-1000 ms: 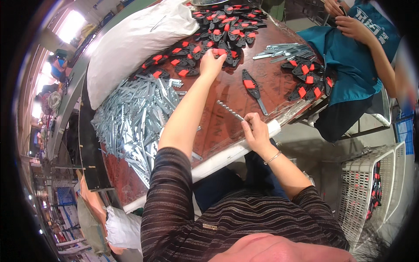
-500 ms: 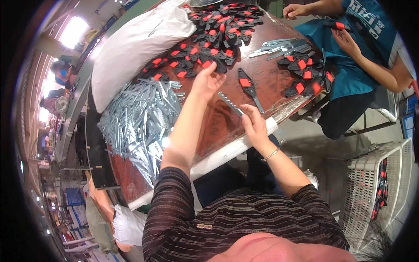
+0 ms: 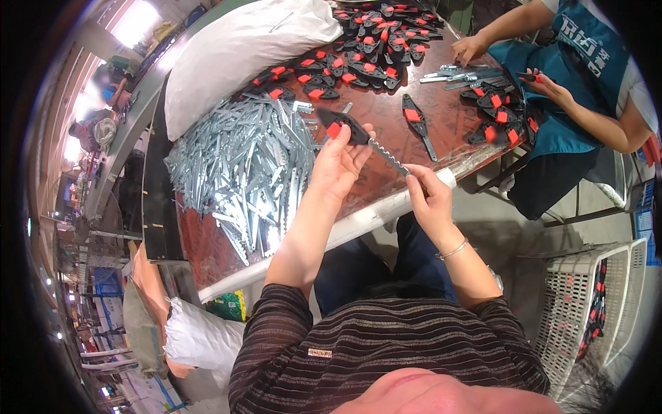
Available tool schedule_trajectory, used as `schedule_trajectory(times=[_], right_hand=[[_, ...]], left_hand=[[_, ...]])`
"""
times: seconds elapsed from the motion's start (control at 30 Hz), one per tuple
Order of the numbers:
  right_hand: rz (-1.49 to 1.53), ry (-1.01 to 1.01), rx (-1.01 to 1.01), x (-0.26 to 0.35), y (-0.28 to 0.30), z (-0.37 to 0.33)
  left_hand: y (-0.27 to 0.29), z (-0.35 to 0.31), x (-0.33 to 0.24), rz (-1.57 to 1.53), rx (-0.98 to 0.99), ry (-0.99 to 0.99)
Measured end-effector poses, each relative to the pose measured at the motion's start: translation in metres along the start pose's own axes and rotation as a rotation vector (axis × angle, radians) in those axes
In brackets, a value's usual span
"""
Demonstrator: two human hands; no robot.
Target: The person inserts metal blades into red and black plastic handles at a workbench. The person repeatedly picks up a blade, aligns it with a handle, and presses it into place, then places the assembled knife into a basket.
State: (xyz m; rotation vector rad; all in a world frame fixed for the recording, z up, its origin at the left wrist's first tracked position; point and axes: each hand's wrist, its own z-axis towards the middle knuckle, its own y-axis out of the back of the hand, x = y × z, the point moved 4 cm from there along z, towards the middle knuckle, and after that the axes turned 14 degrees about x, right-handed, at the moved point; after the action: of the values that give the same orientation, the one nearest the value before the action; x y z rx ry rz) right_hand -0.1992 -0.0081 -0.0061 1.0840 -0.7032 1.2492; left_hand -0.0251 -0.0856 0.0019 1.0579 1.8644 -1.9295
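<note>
My left hand (image 3: 336, 167) grips a black plastic holder (image 3: 354, 131) with a red tab, raised above the table. Between the thumb and fingers of my right hand (image 3: 431, 198) is one end of a notched metal strip (image 3: 390, 158). The strip's far end meets the holder's near end; whether it sits inside cannot be made out. To the left spreads a heap of loose metal strips (image 3: 238, 165). Beyond my hands lies a pile of black holders with red tabs (image 3: 365, 67). One holder with a strip sticking out (image 3: 415, 119) rests alone on the table.
A stuffed white sack (image 3: 234, 58) lies along the table's far left. At the right, a co-worker in a teal apron (image 3: 593, 52) handles strips (image 3: 462, 74) near a smaller holder pile (image 3: 493, 110). A white basket (image 3: 569, 300) stands at lower right; the table's pale edge (image 3: 358, 226) is near me.
My left hand has drawn back from the pile with a black holder in it. The metal strip in my right hand now meets that holder. The co-worker's far hand has moved onto the strips.
</note>
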Motion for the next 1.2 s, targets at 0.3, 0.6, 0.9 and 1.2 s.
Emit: schedule_trajectory(times=[0.3,0.6,0.9,1.2], right_hand=[[0.096,-0.173,0.123,0.008,0.014,-0.003],[0.688,-0.3,0.256,-0.009,0.018,-0.007],[0.802,-0.354,0.338,0.019,0.019,-0.011],[0.354,-0.177,0.279,0.033,0.007,0.007]], left_hand=[[-0.014,-0.014,0.014,0.346,0.094,-0.027],[-0.039,-0.019,0.013,0.099,0.471,-0.102],[-0.043,-0.019,0.004,0.181,0.452,-0.336],[-0.035,-0.013,0.014,0.109,0.365,-0.368]])
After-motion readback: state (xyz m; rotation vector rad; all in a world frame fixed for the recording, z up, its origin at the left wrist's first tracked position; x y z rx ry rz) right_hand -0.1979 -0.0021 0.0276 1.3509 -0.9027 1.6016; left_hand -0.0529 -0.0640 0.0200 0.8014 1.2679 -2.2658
